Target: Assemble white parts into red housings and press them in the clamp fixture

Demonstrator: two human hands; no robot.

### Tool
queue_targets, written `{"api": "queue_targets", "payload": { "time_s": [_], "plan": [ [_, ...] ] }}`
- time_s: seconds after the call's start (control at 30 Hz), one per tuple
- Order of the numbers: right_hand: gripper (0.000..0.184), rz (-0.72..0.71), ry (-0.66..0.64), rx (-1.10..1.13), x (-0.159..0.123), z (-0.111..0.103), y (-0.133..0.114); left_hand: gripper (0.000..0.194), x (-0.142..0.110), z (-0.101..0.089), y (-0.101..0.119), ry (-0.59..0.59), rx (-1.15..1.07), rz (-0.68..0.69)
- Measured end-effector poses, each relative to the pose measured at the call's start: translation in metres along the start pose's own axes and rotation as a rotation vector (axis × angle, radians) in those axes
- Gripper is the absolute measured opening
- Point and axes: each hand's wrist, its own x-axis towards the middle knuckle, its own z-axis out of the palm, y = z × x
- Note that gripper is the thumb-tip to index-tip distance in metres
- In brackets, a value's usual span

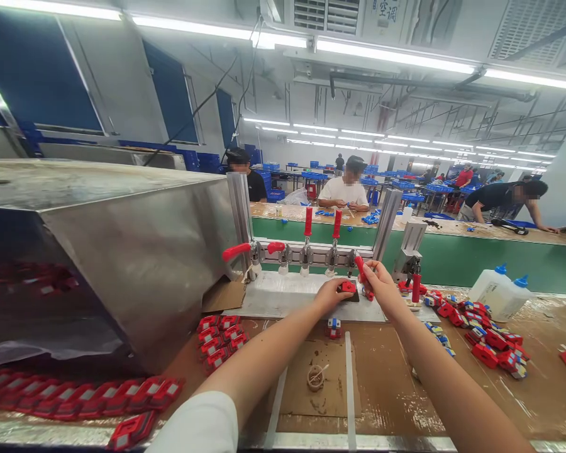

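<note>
My left hand is closed on a small red plastic part, which sits over a dark block on the metal base plate. Just to its right, my right hand grips the red handle of the rightmost toggle clamp on the rail. Other clamps stand in the same row: two have upright red handles, and two at the left have handles lying sideways. In front of the plate, one red-and-blue part rests on the bench.
A large metal housing bounds the left side. Red parts are stacked beside it, with a row along the front edge. A heap of parts and blue-capped bottles occupy the right. A tape roll lies on cardboard. Co-workers sit opposite.
</note>
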Motion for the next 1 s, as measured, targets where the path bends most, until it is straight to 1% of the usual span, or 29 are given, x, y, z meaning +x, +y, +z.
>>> {"api": "queue_targets", "payload": {
  "time_s": [0.1,0.17,0.27,0.37,0.47,0.57,0.67,0.87,1.0],
  "plan": [
    [0.056,-0.004,0.009,0.009,0.003,0.001,-0.001,0.049,0.007,0.007,-0.008,0.072,0.013,-0.041],
    [0.057,0.000,0.017,0.019,0.005,0.002,-0.002,0.051,0.014,0.012,-0.011,0.092,0.010,-0.057],
    [0.057,-0.010,0.012,0.032,0.007,0.002,-0.003,0.052,0.025,0.016,-0.015,0.079,-0.013,-0.056],
    [0.054,-0.030,-0.042,-0.018,0.005,-0.002,0.000,0.048,0.032,0.015,-0.016,0.026,-0.053,-0.010],
    [0.048,-0.032,-0.113,-0.095,0.000,-0.009,0.008,0.045,0.032,0.012,-0.017,-0.008,-0.083,0.033],
    [0.044,-0.064,-0.153,-0.139,-0.005,-0.014,0.016,0.049,0.030,0.011,-0.017,0.016,-0.085,0.027],
    [0.043,-0.089,-0.159,-0.163,-0.008,-0.015,0.022,0.052,0.029,0.012,-0.016,0.039,-0.084,0.005],
    [0.039,-0.116,-0.172,-0.209,-0.010,-0.016,0.035,0.048,0.030,0.009,-0.014,0.023,-0.090,-0.017],
    [0.038,-0.144,-0.184,-0.287,-0.011,-0.019,0.047,0.047,0.030,0.009,-0.016,0.024,-0.093,-0.014]
  ]
}}
